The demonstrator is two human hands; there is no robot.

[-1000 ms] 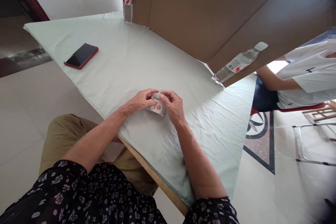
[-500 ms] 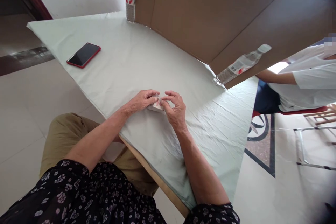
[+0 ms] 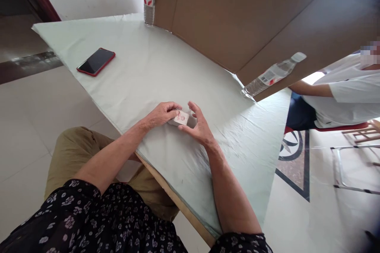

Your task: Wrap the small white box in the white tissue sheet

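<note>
A small white pack (image 3: pixel 181 118), box-shaped with red marks on its top, rests on the cloth-covered table in front of me; its exact kind is unclear. My left hand (image 3: pixel 163 114) grips its left end, the thumb on top and the fingers curled around the far side. Just to its right is my right hand (image 3: pixel 199 124), open in a wide C shape. Its thumb lies close to the pack's near right corner, and whether it touches I cannot tell. The forefinger is raised beyond the far side.
A phone in a red case (image 3: pixel 96 62) lies at the table's left. A tall cardboard panel (image 3: pixel 208 16) stands across the back, with one upright water bottle (image 3: pixel 149 2) and another leaning bottle (image 3: pixel 271 76) against it. Behind the panel at right sits a person in a white shirt (image 3: pixel 353 91).
My right hand has let go of the pack's right end and spread its thumb and fingers apart, uncovering the red-marked top. My left hand stays in place on the pack.
</note>
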